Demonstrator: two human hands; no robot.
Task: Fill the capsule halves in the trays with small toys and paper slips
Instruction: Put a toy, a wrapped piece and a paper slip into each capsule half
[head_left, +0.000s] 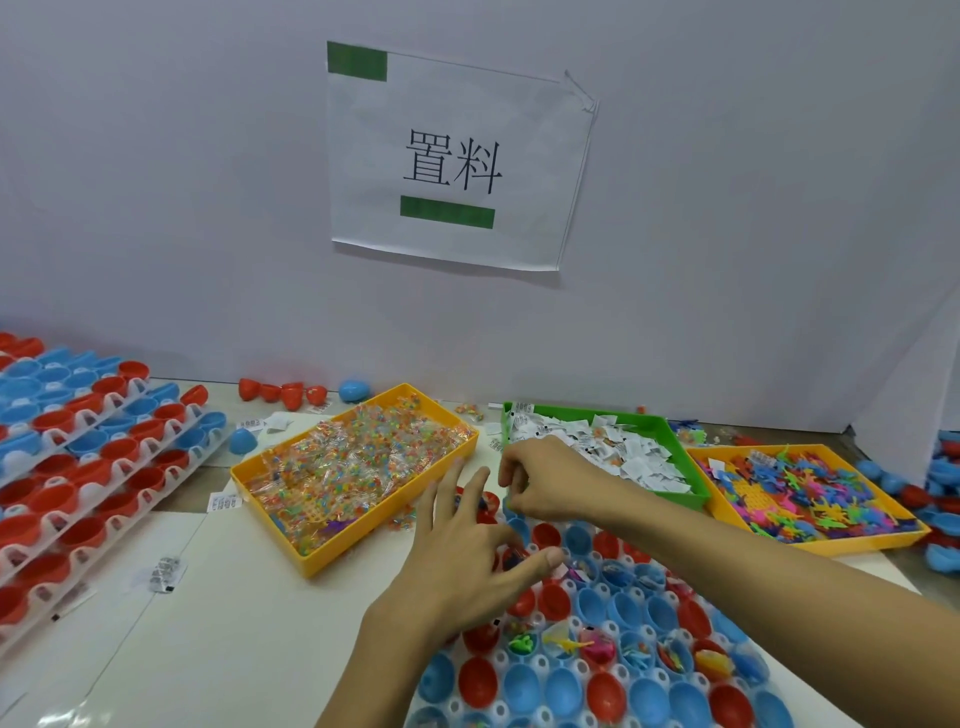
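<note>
Two hands work over the white tray (524, 670) of red and blue capsule halves (566, 691) at the near right. The left hand (462, 561) hovers with fingers spread and holds nothing; the right hand (540, 483), fingers curled, may be pinching something, though I cannot tell, beside the green bin (691, 457) of paper slips (623, 452).

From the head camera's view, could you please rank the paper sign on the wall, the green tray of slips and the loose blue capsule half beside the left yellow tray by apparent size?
1. Paper sign, clearly largest.
2. Green tray, though its distance differs, so true size is unsure.
3. Blue capsule half, smallest.
</note>
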